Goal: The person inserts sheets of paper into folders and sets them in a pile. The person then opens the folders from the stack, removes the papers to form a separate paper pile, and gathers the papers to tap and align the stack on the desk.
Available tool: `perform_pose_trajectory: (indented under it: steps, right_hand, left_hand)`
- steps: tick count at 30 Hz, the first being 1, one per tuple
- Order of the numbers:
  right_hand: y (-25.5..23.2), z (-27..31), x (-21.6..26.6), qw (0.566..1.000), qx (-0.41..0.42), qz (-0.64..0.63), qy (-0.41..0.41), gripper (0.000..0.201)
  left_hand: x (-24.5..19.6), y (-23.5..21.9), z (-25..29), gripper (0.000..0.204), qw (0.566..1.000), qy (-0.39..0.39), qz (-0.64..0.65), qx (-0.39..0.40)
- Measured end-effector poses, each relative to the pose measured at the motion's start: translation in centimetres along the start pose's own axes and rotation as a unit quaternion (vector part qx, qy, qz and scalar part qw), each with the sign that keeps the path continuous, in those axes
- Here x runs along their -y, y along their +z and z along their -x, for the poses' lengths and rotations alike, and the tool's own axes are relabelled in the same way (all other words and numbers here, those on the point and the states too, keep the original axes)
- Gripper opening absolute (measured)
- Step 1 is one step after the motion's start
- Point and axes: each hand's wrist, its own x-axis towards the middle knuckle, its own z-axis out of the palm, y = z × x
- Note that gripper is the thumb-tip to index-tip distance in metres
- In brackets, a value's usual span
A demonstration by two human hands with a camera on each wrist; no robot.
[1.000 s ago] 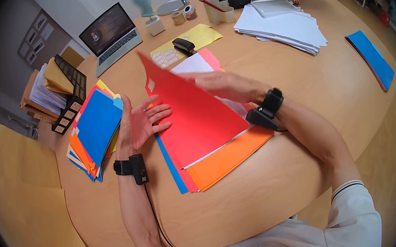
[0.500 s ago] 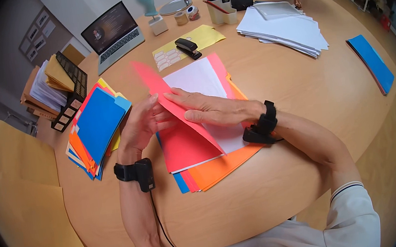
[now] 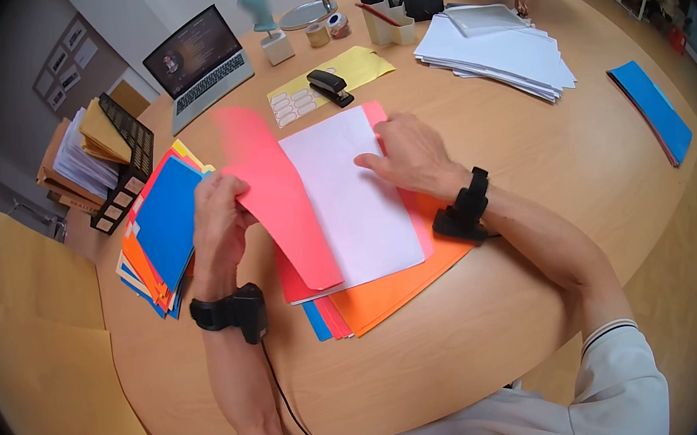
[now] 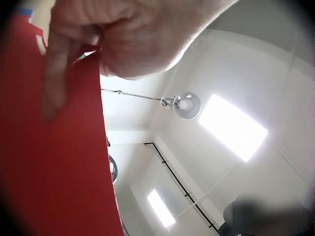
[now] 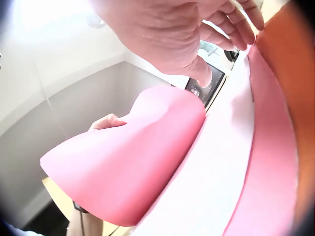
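A red folder lies spread in front of me, its cover [image 3: 282, 203] lifted and bowed to the left. My left hand [image 3: 218, 219] grips the cover's outer edge, thumb on top; in the left wrist view its fingers lie against the red sheet [image 4: 54, 162]. White paper [image 3: 356, 204] rests inside the folder. Over the folder's upper right edge is my right hand [image 3: 419, 154], thumb apart from loosely bent fingers. The right wrist view shows its fingertips at the folder's edge. Orange folders [image 3: 384, 299], with red and blue ones, lie underneath.
Left of the folder is a pile of coloured folders [image 3: 168, 221], beside a black file holder [image 3: 129, 144]. Beyond are a laptop [image 3: 207, 70], a stapler [image 3: 330, 87] on a yellow sheet, and a white paper stack [image 3: 493, 55]. Blue folders [image 3: 653, 114] lie far right.
The red cover, earlier lying over the paper, has swung leftward and bares the white paper. My left hand has taken hold of its edge; my right hand has moved from the cover to the folder's right edge.
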Motion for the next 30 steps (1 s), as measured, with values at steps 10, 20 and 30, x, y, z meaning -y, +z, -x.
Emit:
perform_pose_trajectory:
  steps: [10,20,30]
  right_hand:
    - [-0.9,-0.7,-2.1,0.990,-0.003,0.139,0.039,0.058]
    - [-0.7,-1.3,-2.8,0.997,0.006,0.063,0.049,0.040]
    - [-2.5,-2.4,-8.6,0.909,0.045,-0.410,0.056,0.024]
  left_hand:
    - [-1.5,-3.3,-0.3,0.038,0.986,0.018,0.165,0.006]
    - [-1.6,-5.3,0.2,0.041,0.989,-0.058,0.120,-0.068]
    - [-0.9,-4.6,1.1,0.023,0.973,0.027,0.180,-0.144]
